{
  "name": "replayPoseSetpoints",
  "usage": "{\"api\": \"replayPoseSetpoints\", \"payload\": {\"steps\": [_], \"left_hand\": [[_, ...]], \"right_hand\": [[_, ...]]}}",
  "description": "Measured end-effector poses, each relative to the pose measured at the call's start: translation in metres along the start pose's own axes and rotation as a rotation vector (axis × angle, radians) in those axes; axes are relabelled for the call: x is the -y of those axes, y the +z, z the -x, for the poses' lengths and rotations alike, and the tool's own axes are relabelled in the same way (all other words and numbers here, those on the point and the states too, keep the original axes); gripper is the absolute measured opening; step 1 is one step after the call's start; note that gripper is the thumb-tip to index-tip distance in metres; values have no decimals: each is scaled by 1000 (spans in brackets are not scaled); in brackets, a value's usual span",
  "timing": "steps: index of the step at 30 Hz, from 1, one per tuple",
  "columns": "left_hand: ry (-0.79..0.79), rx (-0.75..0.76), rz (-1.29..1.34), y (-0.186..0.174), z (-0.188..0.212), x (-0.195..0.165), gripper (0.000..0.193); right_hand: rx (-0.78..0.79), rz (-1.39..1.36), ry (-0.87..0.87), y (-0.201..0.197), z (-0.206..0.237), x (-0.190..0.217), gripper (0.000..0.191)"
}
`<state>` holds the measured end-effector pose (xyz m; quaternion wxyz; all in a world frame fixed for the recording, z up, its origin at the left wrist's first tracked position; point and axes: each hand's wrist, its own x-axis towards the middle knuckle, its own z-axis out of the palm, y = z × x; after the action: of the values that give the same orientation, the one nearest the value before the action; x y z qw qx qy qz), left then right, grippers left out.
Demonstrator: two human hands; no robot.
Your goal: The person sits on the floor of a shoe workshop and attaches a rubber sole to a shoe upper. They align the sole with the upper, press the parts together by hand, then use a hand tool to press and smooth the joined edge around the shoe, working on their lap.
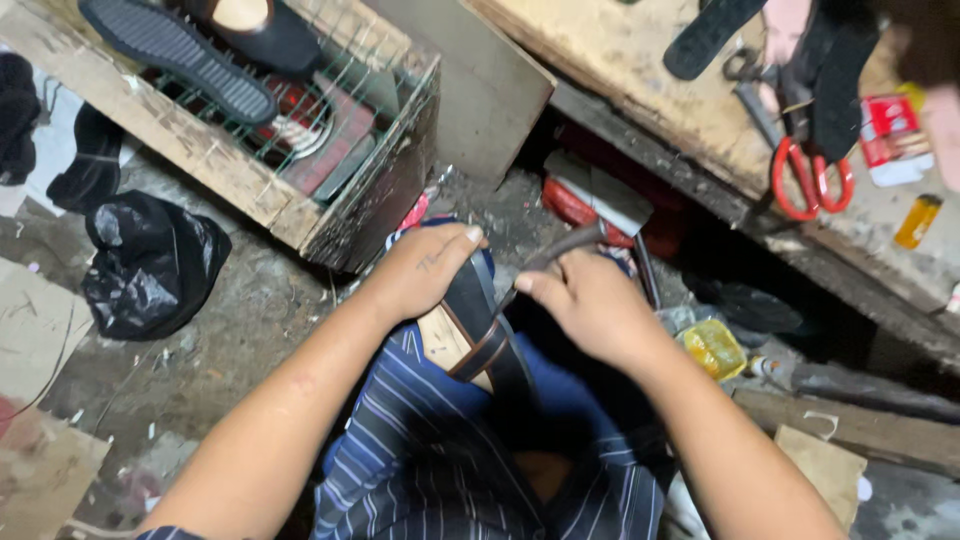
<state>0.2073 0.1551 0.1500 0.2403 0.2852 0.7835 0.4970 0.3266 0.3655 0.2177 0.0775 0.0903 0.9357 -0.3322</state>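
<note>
Cramped workshop: dirty concrete floor [250, 330], worn wooden bench [640, 70] at 1 o'clock carrying red-handled scissors [810, 180], wire-topped crate [300, 150] at 11, black plastic bag [150, 260] at 9. Shoe [480, 330] lay on the striped lap at centre, long axis running 11 to 5, toe end unclear. Dark upper, tan insole showing. Left hand [425, 270] clasped its upper end; right hand [590, 300] was closed around a dark curved tool [560, 248] touching it.

dirty floor [250, 310], black bag [150, 262], wooden crate [215, 165]
</note>
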Motion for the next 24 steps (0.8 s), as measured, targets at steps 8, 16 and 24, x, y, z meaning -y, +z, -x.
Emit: {"api": "replayPoseSetpoints", "payload": {"steps": [8, 16, 24], "left_hand": [[-214, 127, 617, 1, 8, 10, 37], [-187, 89, 553, 0, 8, 12, 33], [-3, 9, 292, 5, 4, 24, 35]], "right_hand": [[-153, -297, -130, -1, 58, 12, 25], [-253, -201, -461, 40, 51, 14, 25], [-321, -176, -557, 41, 24, 26, 20]]}}
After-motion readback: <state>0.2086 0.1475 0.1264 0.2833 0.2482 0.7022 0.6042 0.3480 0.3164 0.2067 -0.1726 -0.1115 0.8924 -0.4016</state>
